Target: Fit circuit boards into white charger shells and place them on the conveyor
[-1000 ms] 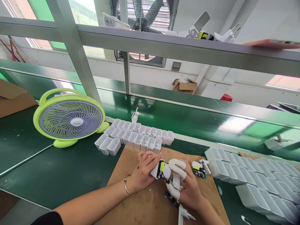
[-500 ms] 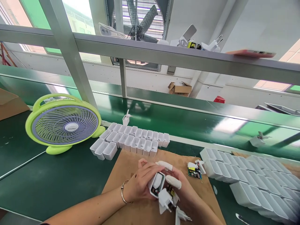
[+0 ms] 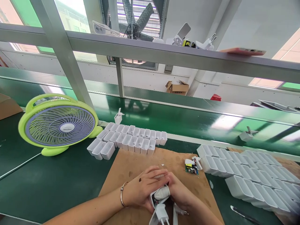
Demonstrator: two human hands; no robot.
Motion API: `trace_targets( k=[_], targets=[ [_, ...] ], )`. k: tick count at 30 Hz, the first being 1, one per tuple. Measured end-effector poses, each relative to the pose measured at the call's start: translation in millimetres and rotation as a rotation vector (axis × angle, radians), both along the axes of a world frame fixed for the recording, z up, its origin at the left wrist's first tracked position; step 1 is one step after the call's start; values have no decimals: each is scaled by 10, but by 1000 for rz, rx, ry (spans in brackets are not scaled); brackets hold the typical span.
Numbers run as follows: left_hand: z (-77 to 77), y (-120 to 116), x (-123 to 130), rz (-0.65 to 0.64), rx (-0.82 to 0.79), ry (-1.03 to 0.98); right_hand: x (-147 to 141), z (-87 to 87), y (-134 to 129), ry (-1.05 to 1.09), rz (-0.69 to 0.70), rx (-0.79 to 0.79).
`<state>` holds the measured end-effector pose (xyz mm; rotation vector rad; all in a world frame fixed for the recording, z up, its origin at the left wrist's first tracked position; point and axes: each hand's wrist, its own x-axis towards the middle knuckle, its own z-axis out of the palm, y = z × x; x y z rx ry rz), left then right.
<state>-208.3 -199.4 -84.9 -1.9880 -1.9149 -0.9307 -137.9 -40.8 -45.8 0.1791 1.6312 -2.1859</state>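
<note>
Two hands are working close together here: my left hand (image 3: 140,190), with a metal bangle (image 3: 121,194) at the wrist, and my right hand (image 3: 180,195) are both closed around a white charger casing (image 3: 159,194). I'm gripping it low over the near part of the sheet, with its dark open end showing between my palms and my left fingers lapping over my right hand. Just below it are a white pronged plug (image 3: 160,215) and a second pronged piece (image 3: 175,215), near my right wrist.

Under all this lies a brown kraft sheet (image 3: 131,165) on a green conveyor belt (image 3: 23,147). Ahead of my fingers there's a stretch of sheet, marked only by a small white scrap (image 3: 162,164). Near its far right corner sit a green circuit board (image 3: 191,168) and a white plastic piece (image 3: 197,162). Just past the sheet's right edge are stacked white cases (image 3: 243,179), with a metal blade (image 3: 243,215) in front of them. Rows of open white cases (image 3: 131,142) reach almost to the far edge, an upright white charger (image 3: 118,118) stands behind them, and a lime-green desk fan (image 3: 57,125) stands to their left.
</note>
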Motion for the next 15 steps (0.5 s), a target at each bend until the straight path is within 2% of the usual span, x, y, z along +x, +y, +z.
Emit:
trace_targets(
  k=[3, 5, 8, 11, 15],
  targets=[
    [-10, 17, -17, 28, 5, -56, -12, -24, 24, -21, -30, 11],
    [-39, 23, -35, 56, 31, -94, -31, -14, 47, 20, -3, 30],
    [-89, 20, -62, 136, 161, -107, -42, 20, 55, 135, 31, 40],
    [-126, 10, -69, 240, 275, -66, -19, 22, 14, 270, -65, 105],
    [-151, 14, -21, 256, 270, 24, 21, -44, -51, 393, -194, 240]
  ],
)
